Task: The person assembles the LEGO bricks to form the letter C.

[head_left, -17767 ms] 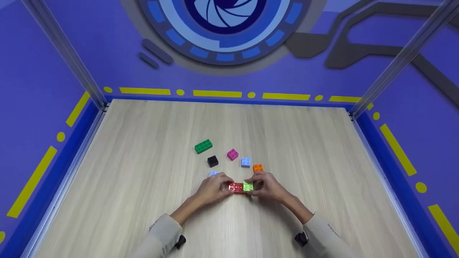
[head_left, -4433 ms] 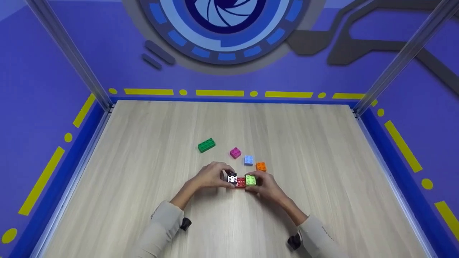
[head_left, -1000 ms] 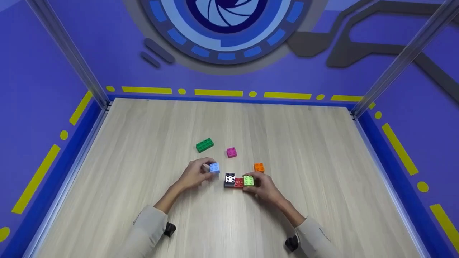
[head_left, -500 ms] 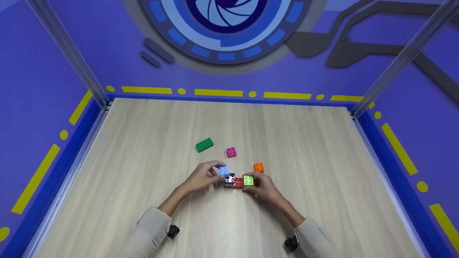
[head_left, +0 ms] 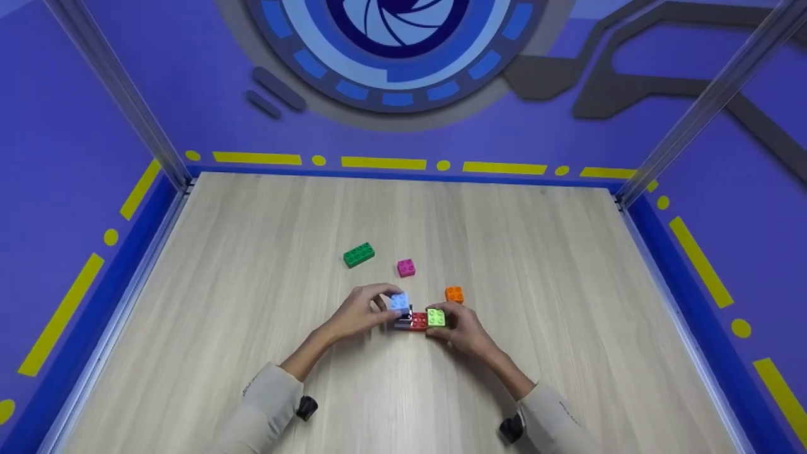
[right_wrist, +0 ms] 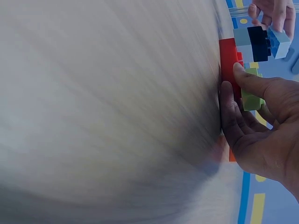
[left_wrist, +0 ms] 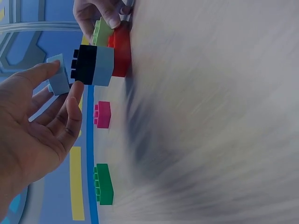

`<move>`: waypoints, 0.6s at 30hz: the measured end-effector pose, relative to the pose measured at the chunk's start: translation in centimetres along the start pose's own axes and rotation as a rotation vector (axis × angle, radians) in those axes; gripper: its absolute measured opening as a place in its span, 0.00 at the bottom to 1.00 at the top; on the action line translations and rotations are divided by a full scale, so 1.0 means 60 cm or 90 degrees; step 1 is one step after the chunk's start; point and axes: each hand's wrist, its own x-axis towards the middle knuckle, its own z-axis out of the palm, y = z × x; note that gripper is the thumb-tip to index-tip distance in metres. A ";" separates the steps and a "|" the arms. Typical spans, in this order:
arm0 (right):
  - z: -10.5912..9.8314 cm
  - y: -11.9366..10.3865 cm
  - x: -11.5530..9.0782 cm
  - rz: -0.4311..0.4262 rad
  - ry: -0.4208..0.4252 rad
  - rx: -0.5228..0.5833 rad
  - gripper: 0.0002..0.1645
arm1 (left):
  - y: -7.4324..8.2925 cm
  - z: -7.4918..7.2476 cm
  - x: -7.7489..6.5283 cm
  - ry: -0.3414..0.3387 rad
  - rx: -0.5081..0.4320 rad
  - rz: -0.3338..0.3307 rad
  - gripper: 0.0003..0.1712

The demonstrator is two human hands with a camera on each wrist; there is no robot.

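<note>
My left hand (head_left: 356, 315) pinches a light blue brick (head_left: 399, 302) between thumb and fingers, close over the black brick (left_wrist: 85, 64). In the left wrist view the held brick is tilted, with the black brick's studs facing it. Under the black brick is a second light blue brick (left_wrist: 104, 66), mounted on one end of the long red brick (head_left: 418, 321). A lime green brick (head_left: 435, 317) sits on the red brick's other end. My right hand (head_left: 468, 331) grips that end from the right, thumb and fingers around the red and lime bricks.
Behind the stack, a long green brick (head_left: 359, 255) and a magenta brick (head_left: 406, 267) lie on the wooden table (head_left: 542, 265). An orange brick (head_left: 454, 294) lies just beyond my right hand. Blue panels (head_left: 403, 142) enclose the table at the back and sides.
The black brick went from the table onto the stack. Then my left hand picked up the light blue brick from beside the orange one and brought it rightward over the black brick. My right hand stayed.
</note>
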 end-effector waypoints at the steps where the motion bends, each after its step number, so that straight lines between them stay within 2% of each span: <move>1: 0.001 0.000 0.000 0.000 0.000 -0.001 0.25 | 0.001 0.001 0.000 -0.005 0.006 -0.001 0.20; 18: 0.001 0.000 -0.001 0.001 0.004 0.004 0.24 | 0.011 0.010 0.006 -0.005 0.084 0.013 0.21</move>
